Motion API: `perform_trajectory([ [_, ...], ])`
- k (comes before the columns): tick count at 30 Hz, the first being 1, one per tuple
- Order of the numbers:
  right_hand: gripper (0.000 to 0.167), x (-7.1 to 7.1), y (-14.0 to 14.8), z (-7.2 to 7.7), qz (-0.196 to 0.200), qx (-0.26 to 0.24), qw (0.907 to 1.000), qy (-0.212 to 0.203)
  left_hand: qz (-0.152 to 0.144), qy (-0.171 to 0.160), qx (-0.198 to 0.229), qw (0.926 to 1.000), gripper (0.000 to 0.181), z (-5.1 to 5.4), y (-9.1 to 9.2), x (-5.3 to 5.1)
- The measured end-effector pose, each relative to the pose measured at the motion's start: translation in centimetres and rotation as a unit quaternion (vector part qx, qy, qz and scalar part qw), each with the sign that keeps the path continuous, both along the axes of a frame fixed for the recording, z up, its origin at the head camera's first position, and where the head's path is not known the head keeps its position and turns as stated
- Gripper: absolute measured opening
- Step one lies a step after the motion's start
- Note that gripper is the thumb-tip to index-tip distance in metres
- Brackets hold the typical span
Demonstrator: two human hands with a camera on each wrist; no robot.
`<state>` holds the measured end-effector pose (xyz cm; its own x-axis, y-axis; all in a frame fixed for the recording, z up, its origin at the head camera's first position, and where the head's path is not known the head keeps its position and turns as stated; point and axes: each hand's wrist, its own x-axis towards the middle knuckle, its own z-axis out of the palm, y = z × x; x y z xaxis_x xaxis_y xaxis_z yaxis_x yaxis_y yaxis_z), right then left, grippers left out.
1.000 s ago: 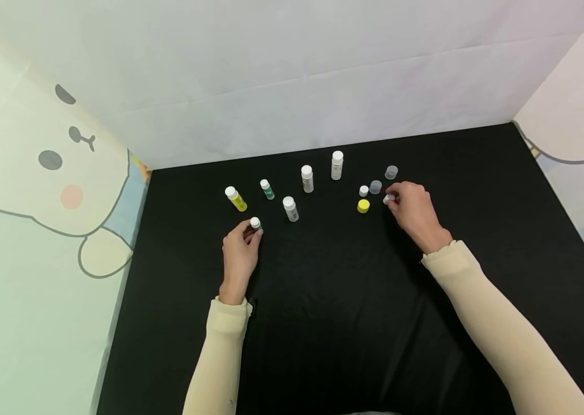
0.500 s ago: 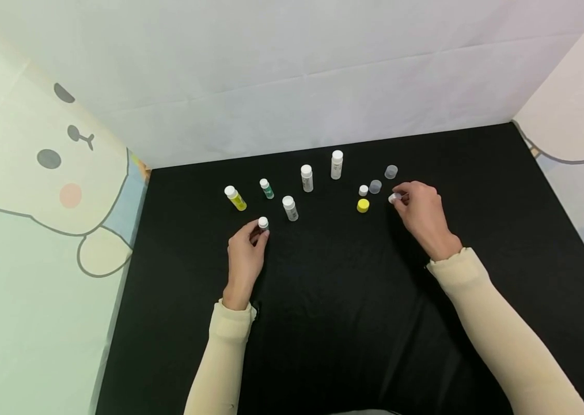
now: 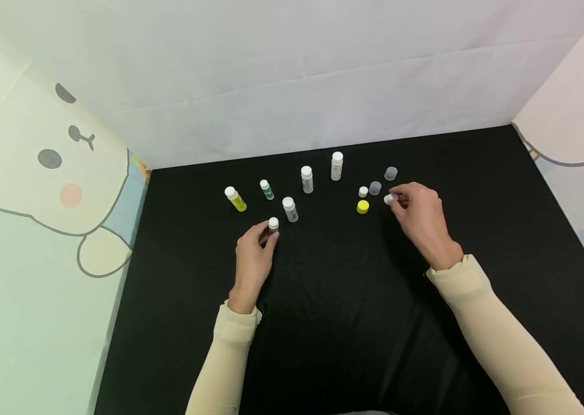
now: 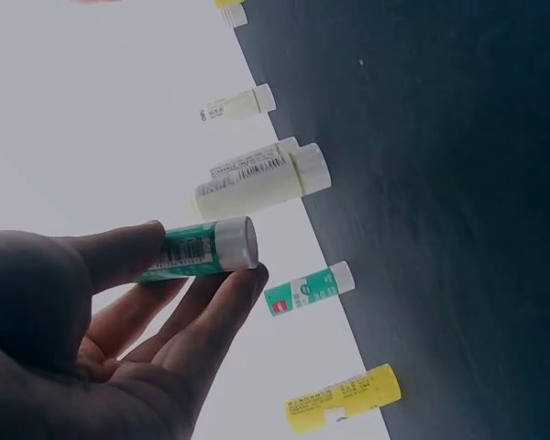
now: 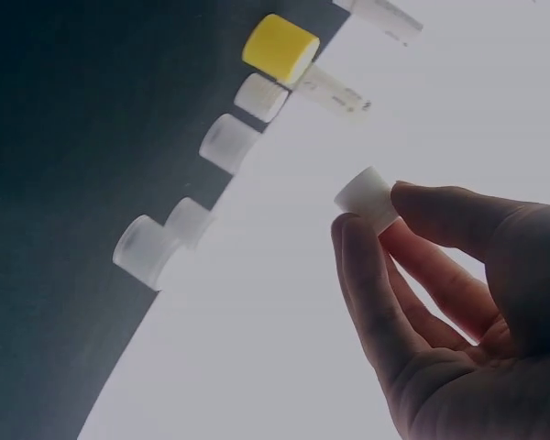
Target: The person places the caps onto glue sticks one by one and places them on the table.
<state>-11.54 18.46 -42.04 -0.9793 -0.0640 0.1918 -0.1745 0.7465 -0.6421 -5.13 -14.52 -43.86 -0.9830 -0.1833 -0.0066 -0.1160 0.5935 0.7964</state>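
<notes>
My left hand (image 3: 253, 262) pinches a green-labelled glue stick (image 4: 197, 249) between thumb and fingers, its white end (image 3: 273, 222) facing up. At the right, my right hand (image 3: 423, 222) holds a small white cap (image 5: 367, 197) with the thumb and fingertips. Close to the left hand stand a white glue stick (image 3: 290, 210), a second green glue stick (image 3: 267, 190) and a yellow glue stick (image 3: 236, 199). Beside the right hand lie a yellow cap (image 3: 363, 207), a small white cap (image 3: 363, 192) and a translucent cap (image 3: 375, 188).
Two more white glue sticks, one nearer the middle (image 3: 307, 180) and one farther right (image 3: 336, 167), stand toward the back. Another translucent cap (image 3: 391, 173) lies behind the right hand. A black cloth (image 3: 333, 323) covers the table, which meets a pale wall (image 3: 292, 86).
My left hand has moved to the right with the green glue stick, closer to the nearest white one. The right hand, still holding the white cap, has shifted slightly.
</notes>
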Motion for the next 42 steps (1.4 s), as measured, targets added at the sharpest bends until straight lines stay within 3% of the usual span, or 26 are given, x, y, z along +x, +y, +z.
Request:
perform_trajectory([
  [18,0.022,1.2,-2.1,1.2,0.026,-0.037,0.9988,0.019,-0.035,0.027,-0.014,0.9989,0.027,0.0,1.6,0.3],
  [42,0.024,2.1,-4.3,1.2,0.078,-0.057,0.9942,0.047,-0.062,0.017,-0.01,0.9979,0.028,-0.1,3.0,0.5],
])
